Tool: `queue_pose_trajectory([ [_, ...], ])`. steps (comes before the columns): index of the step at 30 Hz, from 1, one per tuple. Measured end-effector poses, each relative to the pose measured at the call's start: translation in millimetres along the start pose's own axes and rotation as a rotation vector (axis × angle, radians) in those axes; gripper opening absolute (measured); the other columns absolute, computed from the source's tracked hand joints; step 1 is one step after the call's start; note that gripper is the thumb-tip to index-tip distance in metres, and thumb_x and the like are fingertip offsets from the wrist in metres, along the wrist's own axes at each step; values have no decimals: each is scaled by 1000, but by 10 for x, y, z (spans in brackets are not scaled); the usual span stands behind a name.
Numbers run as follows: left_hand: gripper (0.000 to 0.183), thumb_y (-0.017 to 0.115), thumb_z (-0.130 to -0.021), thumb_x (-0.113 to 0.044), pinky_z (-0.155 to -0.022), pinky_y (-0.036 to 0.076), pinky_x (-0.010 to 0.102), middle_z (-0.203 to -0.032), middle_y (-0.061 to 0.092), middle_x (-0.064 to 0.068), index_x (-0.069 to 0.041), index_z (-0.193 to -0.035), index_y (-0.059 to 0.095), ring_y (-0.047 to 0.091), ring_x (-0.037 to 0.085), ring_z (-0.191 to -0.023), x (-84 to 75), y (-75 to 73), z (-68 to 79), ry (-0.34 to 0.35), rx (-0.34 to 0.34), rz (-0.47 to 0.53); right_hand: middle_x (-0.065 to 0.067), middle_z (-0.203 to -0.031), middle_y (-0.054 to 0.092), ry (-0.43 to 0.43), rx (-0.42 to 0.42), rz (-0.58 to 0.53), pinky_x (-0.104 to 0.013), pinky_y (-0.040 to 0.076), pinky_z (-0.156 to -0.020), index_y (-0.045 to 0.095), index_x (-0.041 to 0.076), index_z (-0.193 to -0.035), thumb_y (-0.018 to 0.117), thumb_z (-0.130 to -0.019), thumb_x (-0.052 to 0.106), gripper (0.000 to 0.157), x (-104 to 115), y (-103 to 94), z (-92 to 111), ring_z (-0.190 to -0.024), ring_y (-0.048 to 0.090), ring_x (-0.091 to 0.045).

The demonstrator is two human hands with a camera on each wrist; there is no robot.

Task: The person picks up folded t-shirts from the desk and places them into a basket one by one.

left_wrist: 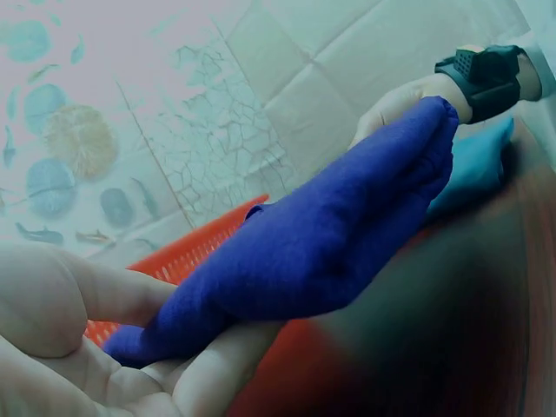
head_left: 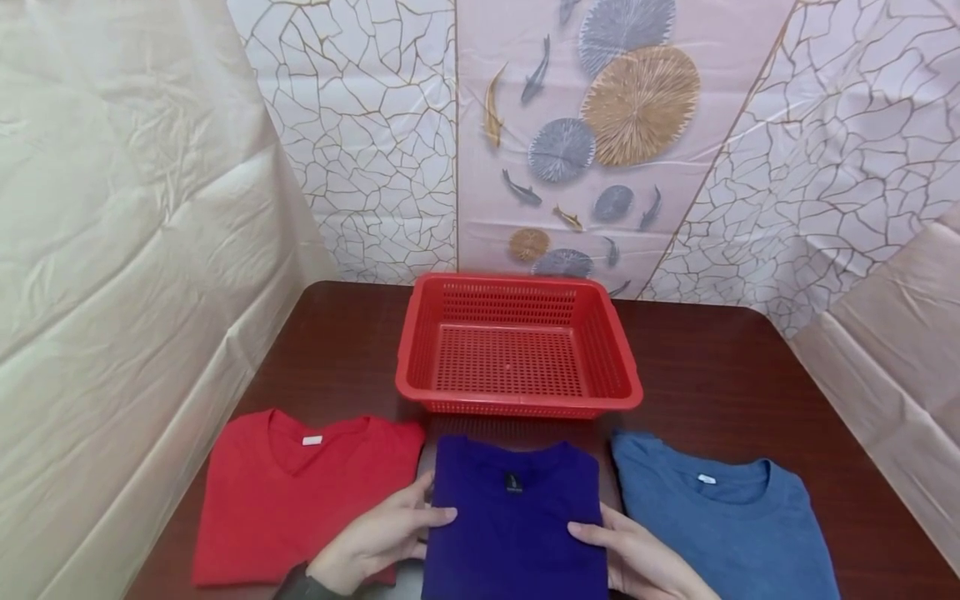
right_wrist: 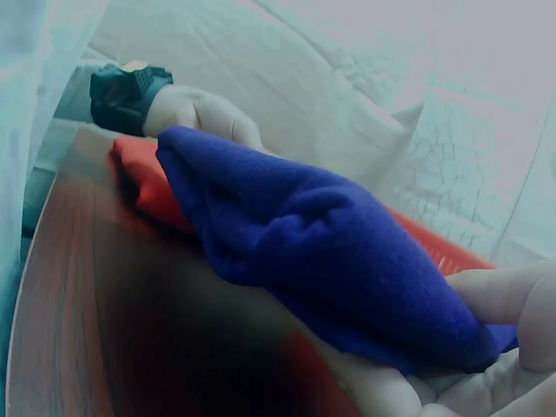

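Note:
Between both hands is a folded dark blue-purple T-shirt (head_left: pixel 517 533), its collar and black label facing up. My left hand (head_left: pixel 390 529) grips its left edge, thumb on top and fingers beneath. On the opposite edge my right hand (head_left: pixel 637 550) holds it the same way. Both wrist views show the folded shirt (left_wrist: pixel 304 234) raised above the table, its folds sagging in the middle. A folded red T-shirt (head_left: pixel 300 500) lies on the table to the left, and a folded grey-blue T-shirt (head_left: pixel 727 517) lies to the right.
Behind the held shirt stands a red plastic basket (head_left: pixel 517 404) with slotted walls and nothing inside. The dark wooden table (head_left: pixel 705 375) has patterned cloth (head_left: pixel 375 150) hanging behind it and plain cloth (head_left: pixel 135 292) along its left side.

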State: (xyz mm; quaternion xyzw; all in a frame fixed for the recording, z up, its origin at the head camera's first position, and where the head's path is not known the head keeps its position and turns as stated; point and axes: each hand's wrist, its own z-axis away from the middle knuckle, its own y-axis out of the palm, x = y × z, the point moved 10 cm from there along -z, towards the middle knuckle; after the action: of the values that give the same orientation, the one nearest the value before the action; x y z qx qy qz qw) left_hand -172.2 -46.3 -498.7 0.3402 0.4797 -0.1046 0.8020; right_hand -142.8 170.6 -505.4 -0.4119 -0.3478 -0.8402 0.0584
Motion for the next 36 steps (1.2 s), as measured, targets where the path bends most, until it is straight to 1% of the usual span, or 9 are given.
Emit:
queue_pose_trajectory([
  [2, 82, 56, -102, -10, -92, 56, 44, -133, 62, 12, -1, -159, -2, 66, 26, -114, -34, 26, 28, 8, 24, 12, -5, -138, 60, -2, 22, -35, -44, 50, -104, 7, 6, -159, 44, -110, 20, 63, 28, 57, 42, -125, 59, -24],
  [5, 82, 55, -103, -9, -91, 57, 42, -134, 61, 11, -3, -160, -3, 66, 24, -114, -98, 64, 73, 22, 55, 23, -6, -138, 60, -8, 34, -52, -43, 49, -104, 8, 6, -158, 43, -110, 19, 61, 75, 119, 93, -126, 59, -24],
  [9, 84, 56, -102, -9, -90, 57, 41, -135, 61, 11, -7, -161, -4, 67, 21, -112, -215, 115, 128, 40, 70, 24, -6, -136, 61, -35, 18, 7, -44, 51, -102, 9, 2, -158, 43, -110, 19, 61, 165, 153, 137, -123, 61, -25],
  [15, 84, 56, -102, -10, -94, 56, 43, -148, 50, 15, -8, -161, -4, 64, 24, -119, -432, 178, 175, 44, 74, 0, -6, -137, 60, -52, -12, 80, -43, 51, -101, -5, -2, -158, 44, -110, 20, 72, 330, 204, 176, -123, 61, -25],
  [18, 83, 57, -102, -10, -95, 55, 43, -147, 51, 17, -9, -160, -2, 64, 24, -119, -537, 193, 186, 34, 66, -19, -6, -138, 59, -41, -27, 83, -45, 50, -103, -9, -1, -157, 45, -109, 20, 76, 410, 241, 193, -124, 61, -26],
  [23, 83, 60, -101, -12, -95, 55, 43, -143, 55, 19, -12, -161, 2, 65, 27, -119, -713, 198, 180, 18, 41, -40, -8, -140, 59, -56, -9, 77, -45, 50, -103, -13, 2, -158, 45, -109, 19, 77, 588, 331, 227, -126, 60, -27],
  [29, 86, 58, -102, -13, -97, 54, 43, -140, 57, 20, -13, -162, -4, 65, 27, -120, -990, 185, 134, 47, 23, -70, -7, -138, 61, -104, -51, 103, -44, 52, -101, -5, 4, -159, 47, -108, 18, 74, 913, 380, 211, -124, 62, -24],
  [33, 87, 58, -102, -13, -97, 54, 42, -143, 53, 21, -11, -162, -5, 65, 27, -120, -1154, 164, 72, 67, -1, -112, -7, -138, 62, -140, -71, 123, -44, 52, -100, 0, 4, -159, 49, -108, 17, 71, 1139, 408, 191, -123, 63, -24],
  [36, 88, 57, -102, -14, -99, 54, 41, -148, 47, 23, -10, -161, -8, 63, 28, -122, -1239, 139, 20, 65, -23, -145, -6, -137, 62, -171, -78, 139, -44, 53, -99, 2, 5, -159, 48, -108, 16, 69, 1270, 413, 189, -121, 64, -24],
])
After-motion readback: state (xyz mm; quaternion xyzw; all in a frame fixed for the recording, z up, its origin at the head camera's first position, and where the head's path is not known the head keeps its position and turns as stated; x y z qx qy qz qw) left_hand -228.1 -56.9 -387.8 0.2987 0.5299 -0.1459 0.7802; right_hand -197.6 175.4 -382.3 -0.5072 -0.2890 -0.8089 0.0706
